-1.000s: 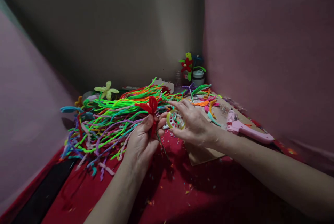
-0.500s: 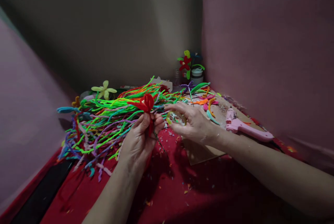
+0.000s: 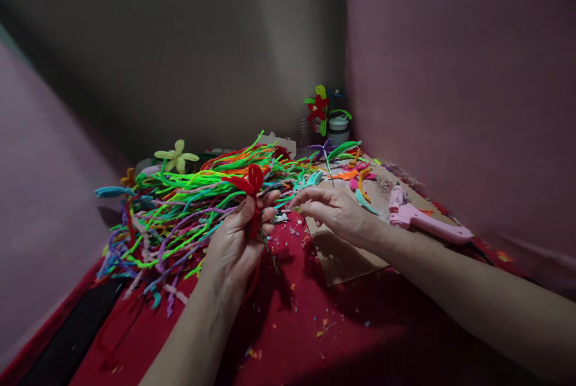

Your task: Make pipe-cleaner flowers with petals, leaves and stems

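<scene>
My left hand [image 3: 236, 236] is closed round the stem of a red pipe-cleaner flower [image 3: 254, 180]. Its looped petals stand above the thumb, and a red strand and thin dark stem hang below. Close by on the right, my right hand [image 3: 335, 212] is palm down with bent fingers. A yellowish sliver of the tape roll [image 3: 297, 209] shows at its fingertips; the rest is hidden. Between the hands a small bunch of white stamens [image 3: 281, 218] lies on the red cloth [image 3: 315, 344]. Behind them spreads a heap of many-coloured pipe cleaners [image 3: 193, 194].
A pink glue gun [image 3: 427, 224] lies on the right beside cardboard [image 3: 344, 257]. A yellow flower [image 3: 177, 156] rises at the back left. Red and green flowers [image 3: 318, 107] stand near a lidded container [image 3: 339, 131]. A dark flat object [image 3: 72, 335] is at the left edge.
My right hand has turned over and dropped slightly, so the tape roll's open ring is no longer seen. My left hand, still gripping the red flower, has shifted slightly.
</scene>
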Available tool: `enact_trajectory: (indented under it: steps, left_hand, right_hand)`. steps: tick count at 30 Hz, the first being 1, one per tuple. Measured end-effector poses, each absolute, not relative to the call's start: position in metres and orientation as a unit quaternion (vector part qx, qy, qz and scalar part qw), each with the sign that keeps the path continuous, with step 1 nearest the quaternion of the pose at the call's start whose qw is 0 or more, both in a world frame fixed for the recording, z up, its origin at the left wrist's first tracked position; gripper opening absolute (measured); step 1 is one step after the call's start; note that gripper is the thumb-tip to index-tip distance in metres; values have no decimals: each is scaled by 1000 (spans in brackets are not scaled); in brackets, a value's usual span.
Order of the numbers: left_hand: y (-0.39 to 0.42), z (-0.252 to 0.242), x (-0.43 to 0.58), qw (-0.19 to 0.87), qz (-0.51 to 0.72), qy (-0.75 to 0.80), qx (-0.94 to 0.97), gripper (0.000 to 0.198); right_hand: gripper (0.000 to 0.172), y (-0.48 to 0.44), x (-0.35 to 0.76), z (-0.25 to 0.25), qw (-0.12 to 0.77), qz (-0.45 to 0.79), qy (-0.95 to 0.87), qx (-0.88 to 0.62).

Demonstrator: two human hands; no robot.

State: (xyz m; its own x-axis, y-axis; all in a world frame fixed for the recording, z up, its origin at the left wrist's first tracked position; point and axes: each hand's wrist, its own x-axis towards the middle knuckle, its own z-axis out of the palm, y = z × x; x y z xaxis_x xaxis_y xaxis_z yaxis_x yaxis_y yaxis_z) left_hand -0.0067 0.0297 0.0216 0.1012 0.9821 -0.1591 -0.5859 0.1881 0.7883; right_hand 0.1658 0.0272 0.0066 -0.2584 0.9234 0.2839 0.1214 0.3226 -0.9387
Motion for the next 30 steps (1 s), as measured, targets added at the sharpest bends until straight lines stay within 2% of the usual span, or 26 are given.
enact_trajectory:
  steps: [5, 9, 13, 21, 24, 30]
  left_hand:
    - [27, 17, 2, 678, 563, 372, 292, 24]
    - [26, 17, 5, 674, 571, 370, 287, 24]
    - [26, 20, 6, 664, 586, 373, 278, 21]
    - [25, 19, 9, 640, 621, 360, 273, 27]
    - [24, 18, 10, 634, 625, 364, 272, 29]
    - [23, 21, 10, 628, 624, 377, 273, 28]
  right_hand:
    - [19, 24, 165, 6, 487, 306, -720, -389]
    - [16, 18, 163, 9, 471, 219, -757, -397]
    - [13, 12, 161, 16, 454, 190, -775, -397]
    - [10, 16, 160, 13, 460, 226, -756, -407]
    - [13, 20, 161, 9, 462, 265, -741, -409]
    - [17, 30, 163, 0, 462, 450, -686, -336]
